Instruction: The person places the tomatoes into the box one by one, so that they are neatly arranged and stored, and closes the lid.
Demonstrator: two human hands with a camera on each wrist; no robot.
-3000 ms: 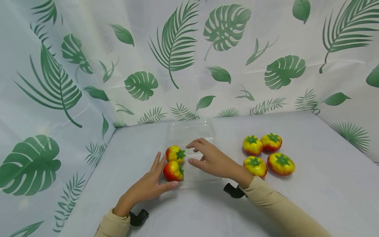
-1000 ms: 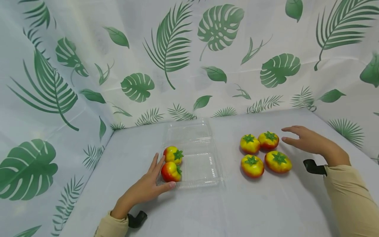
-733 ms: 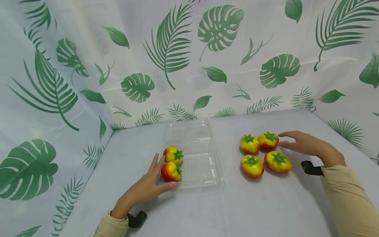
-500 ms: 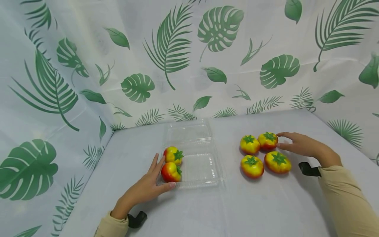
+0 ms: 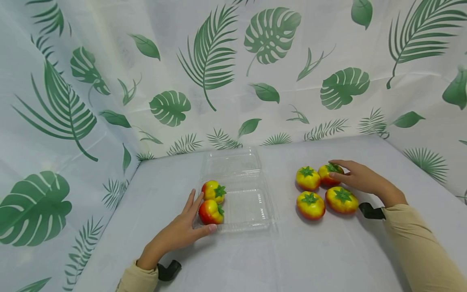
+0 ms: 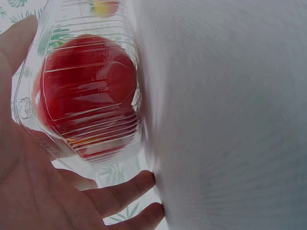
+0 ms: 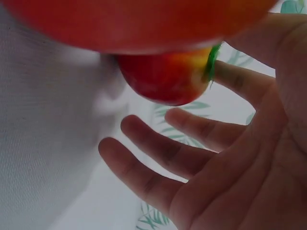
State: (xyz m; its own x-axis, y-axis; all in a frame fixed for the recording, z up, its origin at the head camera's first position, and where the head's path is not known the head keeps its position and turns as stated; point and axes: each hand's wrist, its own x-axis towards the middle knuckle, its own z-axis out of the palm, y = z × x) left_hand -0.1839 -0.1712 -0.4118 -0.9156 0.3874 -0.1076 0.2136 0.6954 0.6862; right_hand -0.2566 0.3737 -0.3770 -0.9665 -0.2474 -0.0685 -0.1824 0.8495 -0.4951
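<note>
A clear plastic clamshell box stands with its lid folded back. In its left half sit two red-and-yellow toy persimmons, a rear one and a front one. My left hand, fingers spread, rests along the box's left side and front corner; the left wrist view shows the fruit through the ribbed wall. My right hand reaches over the back-right loose persimmon, index finger behind its green top and thumb overlapping its front. In the right wrist view the other fingers are spread beside that persimmon.
Close by lie three more loose persimmons: back left, front left and front right. A leaf-printed curtain closes off the back and sides of the white table.
My right hand has left the box, swung out to the right, then come back left until its thumb and index finger lie over the back-right persimmon. My left hand stays at the box.
</note>
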